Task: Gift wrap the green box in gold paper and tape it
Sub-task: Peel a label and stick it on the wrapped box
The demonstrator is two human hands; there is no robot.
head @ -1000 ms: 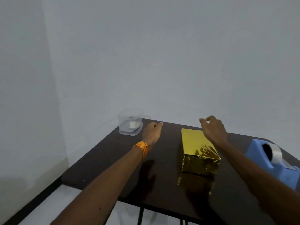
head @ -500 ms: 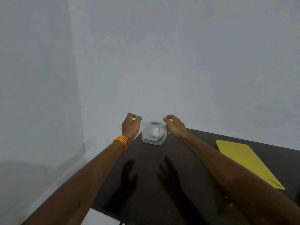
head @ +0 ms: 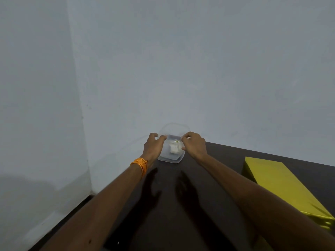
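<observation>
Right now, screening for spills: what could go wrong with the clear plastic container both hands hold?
The clear plastic container sits near the far corner of the dark table; a slip by the left hand or right hand might knock it off. The right forearm passes close to the gold-wrapped box and could nudge it.

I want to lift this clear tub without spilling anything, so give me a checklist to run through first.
1. The left hand grips the clear container on its left side: ok.
2. The right hand pinches the right rim: ok.
3. Container rests flat on the table: ok.
4. Lid closed: cannot tell.
5. The white item inside is secured: cannot tell.
6. The gold-wrapped box sits apart from the container, to its right: ok.
</observation>
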